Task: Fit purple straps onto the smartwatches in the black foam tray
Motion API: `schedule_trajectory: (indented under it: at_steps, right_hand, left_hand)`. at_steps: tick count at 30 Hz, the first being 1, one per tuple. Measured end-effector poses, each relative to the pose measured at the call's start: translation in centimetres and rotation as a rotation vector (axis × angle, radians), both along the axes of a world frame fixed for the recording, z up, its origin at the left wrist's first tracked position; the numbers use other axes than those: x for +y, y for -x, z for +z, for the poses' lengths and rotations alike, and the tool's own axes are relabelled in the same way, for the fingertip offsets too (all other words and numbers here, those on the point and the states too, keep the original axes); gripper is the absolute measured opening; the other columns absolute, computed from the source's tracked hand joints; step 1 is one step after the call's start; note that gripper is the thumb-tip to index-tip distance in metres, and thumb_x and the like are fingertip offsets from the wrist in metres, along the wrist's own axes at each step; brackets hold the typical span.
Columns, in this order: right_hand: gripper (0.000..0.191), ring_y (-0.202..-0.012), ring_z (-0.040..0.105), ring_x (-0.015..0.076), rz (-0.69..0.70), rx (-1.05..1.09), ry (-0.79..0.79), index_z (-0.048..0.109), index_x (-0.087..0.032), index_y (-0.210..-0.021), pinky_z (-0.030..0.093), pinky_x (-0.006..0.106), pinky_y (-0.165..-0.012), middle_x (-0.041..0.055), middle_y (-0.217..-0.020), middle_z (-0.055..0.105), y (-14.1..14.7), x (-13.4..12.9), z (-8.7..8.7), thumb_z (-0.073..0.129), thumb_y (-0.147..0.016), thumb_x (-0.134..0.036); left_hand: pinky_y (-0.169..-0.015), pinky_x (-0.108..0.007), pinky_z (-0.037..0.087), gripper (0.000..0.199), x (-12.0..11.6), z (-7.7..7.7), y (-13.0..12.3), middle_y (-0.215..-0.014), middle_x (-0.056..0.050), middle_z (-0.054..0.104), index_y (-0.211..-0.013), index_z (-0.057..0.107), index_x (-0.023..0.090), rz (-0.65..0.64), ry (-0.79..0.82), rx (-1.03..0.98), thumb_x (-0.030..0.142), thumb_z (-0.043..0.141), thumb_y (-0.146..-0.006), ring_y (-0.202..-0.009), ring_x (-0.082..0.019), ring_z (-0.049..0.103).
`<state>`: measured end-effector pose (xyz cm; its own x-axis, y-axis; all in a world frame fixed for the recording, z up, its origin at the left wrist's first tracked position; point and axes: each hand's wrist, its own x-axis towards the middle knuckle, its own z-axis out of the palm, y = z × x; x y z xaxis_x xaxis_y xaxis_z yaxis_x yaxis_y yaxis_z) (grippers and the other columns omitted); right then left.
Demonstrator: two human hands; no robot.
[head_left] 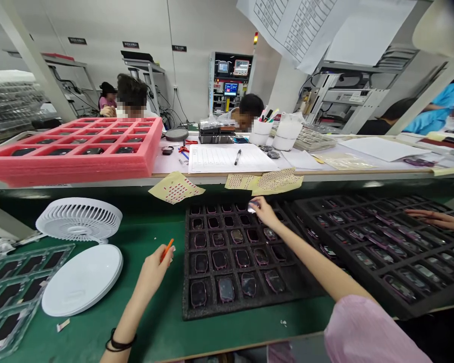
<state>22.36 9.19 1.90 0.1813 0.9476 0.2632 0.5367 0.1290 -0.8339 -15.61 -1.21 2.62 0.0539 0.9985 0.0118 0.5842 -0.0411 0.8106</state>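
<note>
My left hand (pixel 156 266) is closed round a thin orange stick-like tool (pixel 167 249), held above the green bench top left of the black foam tray (pixel 204 313). Dark, purple-edged watch-like devices (pixel 226 289) fill most of that tray's compartments. At the tray's far edge, my right hand (pixel 265 213) pinches a small shiny whitish piece (pixel 253 205), too small to name exactly. My right forearm passes over the tray's right side.
A co-worker's hand (pixel 435 220) lies over another foam tray (pixel 366 257) at right. A white fan (pixel 81 282) and a clear plastic tray (pixel 18 302) stand at left. Yellow sticker sheets (pixel 177 187) hang from the shelf, which carries a pink foam tray (pixel 151 156).
</note>
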Motion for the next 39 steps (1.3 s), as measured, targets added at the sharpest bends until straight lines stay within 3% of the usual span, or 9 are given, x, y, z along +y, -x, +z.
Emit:
schedule_trajectory:
  at_steps: [6, 10, 15, 19, 25, 30, 33, 35, 39]
  right_hand:
    - [0.017, -0.099, 0.062, 0.0242, -0.194, -0.254, 0.125, 0.063, -0.015, -0.092, 0.046, 0.040, -0.091, 0.0117, -0.096, 0.068, -8.1, 4.3, 0.3, 0.053, -0.089, -0.029]
    - [0.013, -0.089, 0.064, 0.0182, -0.188, -0.412, 0.232, 0.065, -0.014, -0.090, 0.048, 0.036, -0.084, 0.0059, -0.093, 0.068, -8.4, 4.6, -0.7, 0.059, -0.087, -0.025]
    - [0.023, -0.118, 0.048, 0.0363, -0.337, -0.590, 0.241, 0.063, -0.007, -0.099, 0.037, 0.047, -0.094, 0.0247, -0.116, 0.059, -8.4, 1.9, -1.4, 0.055, -0.086, -0.024]
    - [0.031, -0.120, 0.044, 0.0440, -0.385, -0.622, 0.284, 0.063, -0.004, -0.093, 0.034, 0.054, -0.093, 0.0319, -0.115, 0.056, -8.2, -0.6, -2.2, 0.060, -0.084, -0.033]
    - [0.040, -0.095, 0.058, 0.0330, -0.290, -0.405, 0.202, 0.056, -0.016, -0.074, 0.043, 0.043, -0.082, 0.0183, -0.087, 0.064, -8.0, -2.1, -1.9, 0.061, -0.078, -0.056]
    - [0.051, -0.062, 0.057, 0.0202, -0.176, -0.068, 0.063, 0.049, -0.022, -0.080, 0.044, 0.033, -0.058, 0.0037, -0.065, 0.058, -3.5, -4.1, -0.1, 0.049, -0.075, -0.072]
    - [0.048, -0.048, 0.050, 0.0134, 0.001, 0.182, 0.081, 0.049, -0.022, -0.084, 0.040, 0.027, -0.046, -0.0017, -0.062, 0.056, 2.6, -6.5, 1.4, 0.049, -0.078, -0.070]
    - [0.036, -0.042, 0.041, 0.0082, 0.252, 0.665, 0.193, 0.050, -0.022, -0.082, 0.034, 0.022, -0.040, -0.0046, -0.061, 0.054, 6.8, -8.3, 2.5, 0.065, -0.076, -0.055]
    - [0.030, -0.035, 0.031, 0.0033, 0.456, 1.023, 0.359, 0.051, -0.020, -0.077, 0.023, 0.017, -0.035, -0.0081, -0.054, 0.049, 12.5, -10.7, 4.5, 0.072, -0.075, -0.043]
  left_hand:
    - [-0.052, -0.022, 0.032, 0.027, -0.7, 0.0, 1.2, -0.065, -0.002, 0.064, -0.069, 0.046, 0.023, 0.103, 0.076, 0.377, 0.037, 0.039, -0.091, -0.059, -0.020, 0.061]
    - [-0.053, -0.021, 0.033, 0.030, -0.9, -0.1, 0.6, -0.069, -0.004, 0.067, -0.070, 0.052, 0.022, 0.079, 0.082, 0.447, 0.036, 0.039, -0.093, -0.063, -0.020, 0.064]
    - [-0.052, -0.021, 0.033, 0.032, -0.6, -0.6, 1.1, -0.071, -0.005, 0.067, -0.073, 0.055, 0.022, 0.067, 0.114, 0.514, 0.038, 0.038, -0.095, -0.067, -0.020, 0.065]
    - [-0.053, -0.021, 0.033, 0.032, -0.3, -0.7, 0.9, -0.071, -0.005, 0.067, -0.075, 0.054, 0.021, 0.049, 0.130, 0.552, 0.038, 0.036, -0.095, -0.067, -0.021, 0.065]
    - [-0.054, -0.024, 0.034, 0.029, -0.3, -0.2, 0.8, -0.076, -0.008, 0.068, -0.083, 0.055, 0.020, 0.037, 0.124, 0.566, 0.039, 0.036, -0.094, -0.071, -0.025, 0.065]
    - [-0.058, -0.026, 0.038, 0.031, -0.8, 0.1, 0.0, -0.075, -0.007, 0.066, -0.101, 0.056, 0.017, 0.115, 0.066, 0.305, 0.041, 0.039, -0.091, -0.070, -0.024, 0.064]
    - [-0.056, -0.023, 0.036, 0.035, -1.3, 0.9, -3.0, -0.066, -0.001, 0.057, -0.095, 0.061, 0.018, -0.163, 0.046, -0.045, 0.041, 0.035, -0.092, -0.058, -0.015, 0.053]
    - [-0.050, -0.021, 0.031, 0.038, -1.7, 1.7, -5.5, -0.058, 0.004, 0.047, -0.097, 0.061, 0.018, -0.341, 0.088, -0.288, 0.046, 0.036, -0.092, -0.050, -0.011, 0.043]
    - [-0.042, -0.019, 0.022, 0.038, -2.4, 3.0, -9.3, -0.050, 0.009, 0.034, -0.087, 0.058, 0.016, -0.441, 0.197, -0.528, 0.050, 0.042, -0.088, -0.041, -0.007, 0.027]
